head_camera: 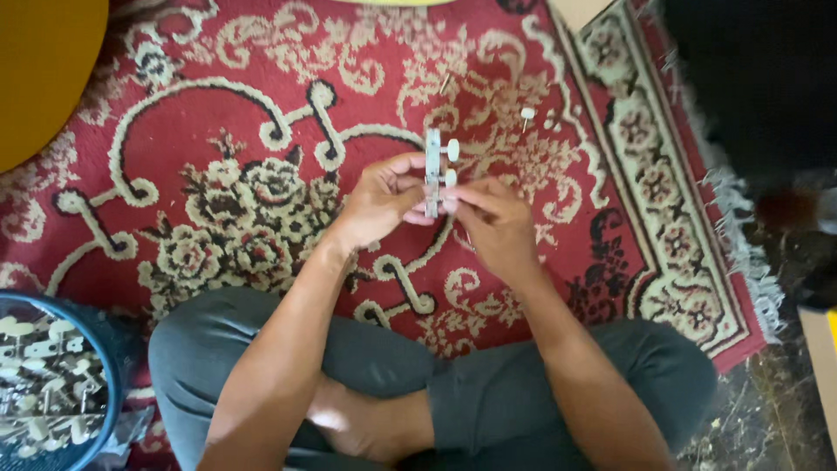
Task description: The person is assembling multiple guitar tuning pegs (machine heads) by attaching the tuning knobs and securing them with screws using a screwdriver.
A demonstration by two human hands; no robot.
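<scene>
A slim metal tuner strip (433,170) with cream knobs is pinched by both hands (384,199) (495,218), each grip closed on its lower end; it seems light, stiff, best held by the plate edges.

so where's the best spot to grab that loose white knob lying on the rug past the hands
The loose white knob lies alone on the red patterned rug, beyond the metal strip held in both hands. Pinching its wider white head from above, fingers on either side, looks best: its thin stem lies flat against the pile. The right hand is nearer.
</scene>
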